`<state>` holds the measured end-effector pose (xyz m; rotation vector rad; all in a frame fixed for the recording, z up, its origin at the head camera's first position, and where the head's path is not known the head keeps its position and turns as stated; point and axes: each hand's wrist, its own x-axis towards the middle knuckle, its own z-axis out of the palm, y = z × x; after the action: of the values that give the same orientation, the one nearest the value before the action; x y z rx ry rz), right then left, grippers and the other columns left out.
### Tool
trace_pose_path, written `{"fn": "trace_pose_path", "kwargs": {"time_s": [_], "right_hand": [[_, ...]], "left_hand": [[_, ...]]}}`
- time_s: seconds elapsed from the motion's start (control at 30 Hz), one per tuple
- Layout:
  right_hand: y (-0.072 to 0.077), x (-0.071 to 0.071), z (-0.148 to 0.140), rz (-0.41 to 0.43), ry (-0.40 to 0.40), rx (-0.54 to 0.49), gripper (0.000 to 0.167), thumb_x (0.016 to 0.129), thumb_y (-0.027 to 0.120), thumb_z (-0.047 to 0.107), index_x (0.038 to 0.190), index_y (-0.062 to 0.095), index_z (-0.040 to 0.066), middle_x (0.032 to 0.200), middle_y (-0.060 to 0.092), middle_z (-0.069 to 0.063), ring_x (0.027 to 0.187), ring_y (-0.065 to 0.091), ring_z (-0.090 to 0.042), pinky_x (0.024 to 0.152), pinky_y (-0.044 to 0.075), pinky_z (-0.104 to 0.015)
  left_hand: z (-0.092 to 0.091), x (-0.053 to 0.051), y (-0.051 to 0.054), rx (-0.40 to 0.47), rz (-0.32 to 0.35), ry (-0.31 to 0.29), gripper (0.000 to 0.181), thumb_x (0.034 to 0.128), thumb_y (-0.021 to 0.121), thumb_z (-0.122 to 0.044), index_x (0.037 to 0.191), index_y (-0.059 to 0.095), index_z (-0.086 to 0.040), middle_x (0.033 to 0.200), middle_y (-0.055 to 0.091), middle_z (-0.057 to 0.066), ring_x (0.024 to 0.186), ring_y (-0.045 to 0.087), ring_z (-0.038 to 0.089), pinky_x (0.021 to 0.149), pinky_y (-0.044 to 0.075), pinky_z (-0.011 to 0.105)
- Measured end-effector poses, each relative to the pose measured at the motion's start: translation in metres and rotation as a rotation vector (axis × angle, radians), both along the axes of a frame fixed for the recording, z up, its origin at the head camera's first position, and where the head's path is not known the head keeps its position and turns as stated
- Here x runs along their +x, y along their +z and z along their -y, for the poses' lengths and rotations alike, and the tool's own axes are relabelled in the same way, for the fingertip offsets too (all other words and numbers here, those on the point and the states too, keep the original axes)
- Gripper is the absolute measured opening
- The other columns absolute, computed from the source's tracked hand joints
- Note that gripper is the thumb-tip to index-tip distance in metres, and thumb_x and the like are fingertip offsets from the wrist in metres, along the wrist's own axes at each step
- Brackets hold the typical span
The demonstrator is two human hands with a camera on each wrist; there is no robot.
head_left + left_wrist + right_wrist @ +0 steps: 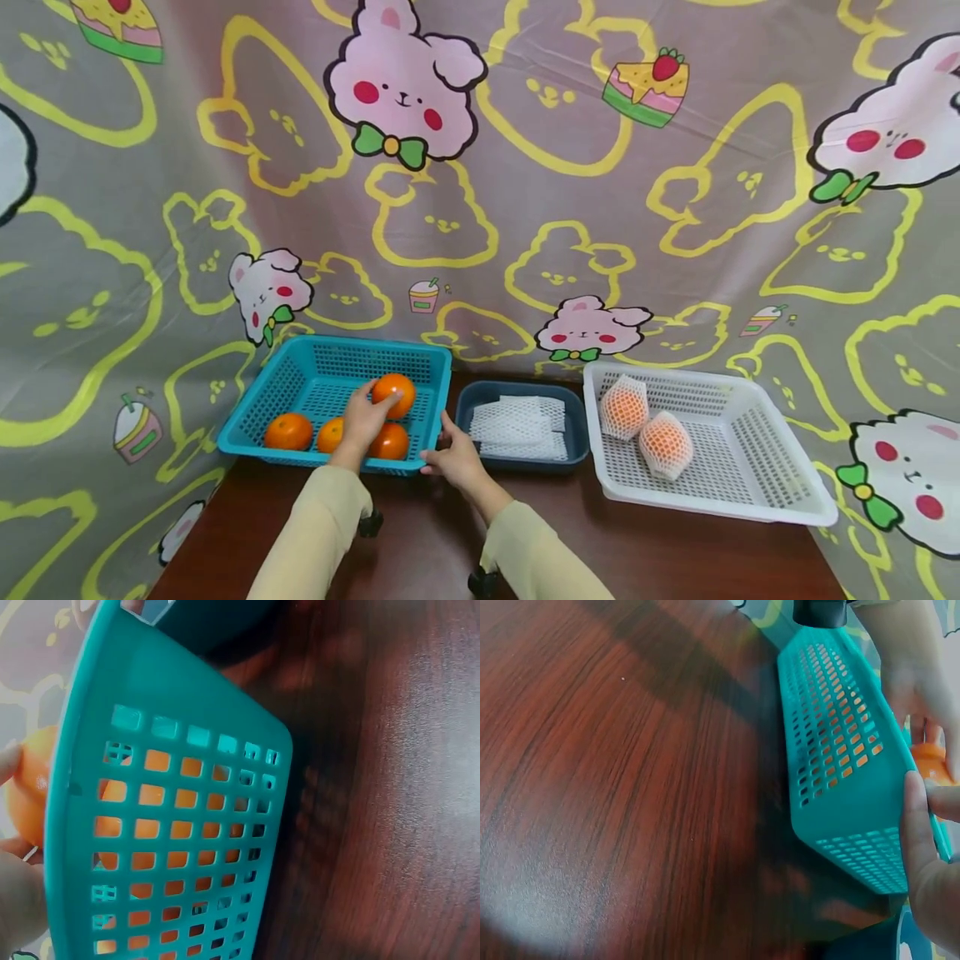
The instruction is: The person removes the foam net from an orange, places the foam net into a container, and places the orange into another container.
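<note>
Pale sleeves, left grip on orange, right grip on basket

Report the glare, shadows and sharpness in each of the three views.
Head view: cartoon-print grey fabric backdrop legible, lighting fairly even; left wrist view: pale glare on the glossy reddish-brown wooden table toward the right edge, dark shadow along the turquoise perforated plastic basket; right wrist view: glare at the table's lower left, shadow beside the basket, wood grain clearly readable.
</note>
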<state>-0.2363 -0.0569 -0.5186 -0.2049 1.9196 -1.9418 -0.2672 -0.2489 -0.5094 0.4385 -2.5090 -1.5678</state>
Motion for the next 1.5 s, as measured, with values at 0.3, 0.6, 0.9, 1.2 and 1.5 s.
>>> {"fn": "trace_pose_path", "kwargs": {"time_s": [0.3,0.6,0.9,1.2,1.5], "right_hand": [[0.000,-0.002,0.003,0.015,0.000,0.016,0.085,0.093,0.067,-0.012,0.163,0.021,0.005,0.118,0.050,-0.020,0.077,0.066,-0.018,0.075,0.061,-0.041],[0.003,-0.003,0.004,0.016,-0.005,0.036,0.084,0.093,0.068,-0.010,0.163,0.023,0.006,0.117,0.053,-0.021,0.074,0.067,-0.017,0.078,0.060,-0.045],[0.003,0.000,0.005,0.017,-0.015,0.022,0.085,0.092,0.068,-0.012,0.162,0.023,0.005,0.112,0.051,-0.017,0.072,0.066,-0.016,0.075,0.061,-0.043],[0.001,0.001,0.003,0.011,-0.010,0.018,0.084,0.093,0.067,-0.010,0.162,0.023,0.006,0.113,0.054,-0.018,0.074,0.067,-0.017,0.075,0.061,-0.043],[-0.001,0.000,0.000,0.005,-0.010,0.008,0.083,0.094,0.066,-0.010,0.163,0.022,0.006,0.114,0.057,-0.019,0.076,0.067,-0.017,0.078,0.060,-0.046]], "left_hand": [[0.008,-0.014,-0.008,-0.022,0.008,-0.044,0.053,0.1129,0.037,-0.028,0.162,0.028,-0.010,0.165,0.024,0.023,0.148,0.024,0.046,0.117,0.020,0.063],[0.012,-0.018,-0.001,-0.018,0.036,-0.070,0.071,0.0992,0.068,-0.022,0.157,0.031,-0.004,0.148,0.042,0.030,0.121,0.049,0.048,0.104,0.042,0.061],[0.011,-0.018,-0.008,-0.075,0.103,-0.081,0.073,0.0952,0.074,-0.021,0.153,0.034,0.000,0.145,0.045,0.032,0.120,0.050,0.049,0.102,0.042,0.064],[0.008,-0.024,-0.017,-0.228,0.158,-0.072,0.077,0.0994,0.066,-0.038,0.154,0.032,0.005,0.142,0.040,0.036,0.119,0.048,0.048,0.103,0.042,0.064],[0.004,-0.027,-0.017,-0.168,0.253,-0.102,0.069,0.1066,0.051,-0.036,0.157,0.024,0.003,0.152,0.035,0.036,0.130,0.044,0.051,0.110,0.034,0.064]]}}
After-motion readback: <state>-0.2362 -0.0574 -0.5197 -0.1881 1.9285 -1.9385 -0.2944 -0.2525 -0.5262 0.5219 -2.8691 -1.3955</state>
